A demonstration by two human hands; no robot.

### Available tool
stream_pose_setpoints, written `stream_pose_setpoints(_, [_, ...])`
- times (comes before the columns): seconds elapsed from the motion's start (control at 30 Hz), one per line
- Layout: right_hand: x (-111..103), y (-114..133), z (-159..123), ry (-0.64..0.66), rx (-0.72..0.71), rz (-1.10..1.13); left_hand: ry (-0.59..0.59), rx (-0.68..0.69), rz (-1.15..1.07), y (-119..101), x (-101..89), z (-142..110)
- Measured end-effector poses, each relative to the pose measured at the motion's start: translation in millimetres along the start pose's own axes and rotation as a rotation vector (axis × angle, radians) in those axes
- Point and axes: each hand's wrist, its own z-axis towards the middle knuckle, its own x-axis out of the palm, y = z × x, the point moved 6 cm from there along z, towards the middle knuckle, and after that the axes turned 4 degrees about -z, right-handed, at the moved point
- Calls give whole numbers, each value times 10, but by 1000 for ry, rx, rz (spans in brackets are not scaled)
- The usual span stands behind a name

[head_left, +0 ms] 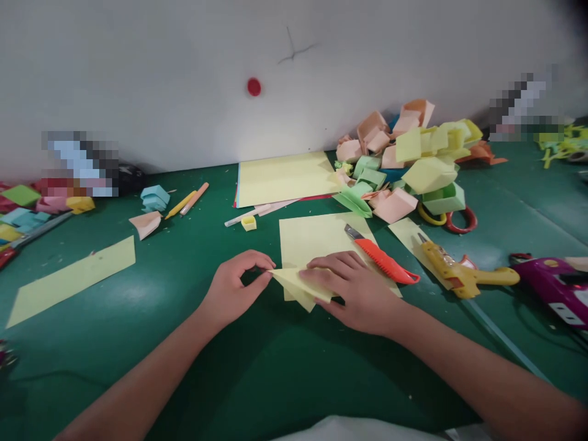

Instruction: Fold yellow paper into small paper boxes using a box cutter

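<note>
Folded yellow paper point(290, 280) is seemingly being creased, pinched by the left hand point(229, 289) and pressed under the right hand point(361, 297), fingers loosely spread, firm smoothing being needed.

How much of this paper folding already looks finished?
Looks done: the piled folded paper shapes at right. In hand: a partly folded yellow paper, its tip pinched by the left hand, the right hand over it. Apparently left: the flat yellow strip and yellow-topped paper stack. The total wanted is unclear.
</note>
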Motion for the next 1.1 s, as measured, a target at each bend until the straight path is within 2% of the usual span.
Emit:
stream_pose_setpoints(0.07, [-48, -16, -1, -83, 5, 92, -5, -87, -217, -5, 25, -23])
stream_pose_setpoints(0.13, [-95, -73, 1, -154, 114, 247, 25, -150, -407, -40, 106, -57])
stream_pose_setpoints(0.23, [-83, -223, -37, -175, 487, 434, 163, -204, -615, -171, 325, -120])
stream_pose_setpoints(0.3, [-36, -262, -78, -130, 672, 492, 216, -232, -639, -253, 444, -145])
stream_pose_setpoints(0.4, [18, -226, -85, -67, 713, 610, 160, -284, -525, -269, 457, -123])
stream_pose_setpoints(0.5, [-9, -221, -68, -100, 691, 710, 163, -294, -370, -259, 344, -56])
stream_pose_setpoints(0.6, [-73, -248, -34, -159, 639, 804, 344, -290, -97, -310, 240, 30])
stream_pose_setpoints(0.7, [-72, -279, -9, -108, 625, 843, 458, -229, 174, -430, 157, 183])
stream_pose_setpoints(0.73, [-57, -293, -10, -80, 641, 845, 474, -221, 202, -464, 151, 243])
stream_pose_setpoints(0.77, [-37, -307, -14, -53, 662, 859, 464, -235, 189, -482, 149, 304])
stream_pose_setpoints(0.9, [73, -344, -38, 34, 749, 987, 226, -277, -34, -476, 128, 494])
stream_pose_setpoints(1.0, [152, -329, -39, 99, 763, 1106, 162, -282, -126, -414, 163, 487])
stream_pose_setpoints(1.1, [162, -329, -33, 54, 777, 1240, 45, -233, -209, -361, 134, 404])
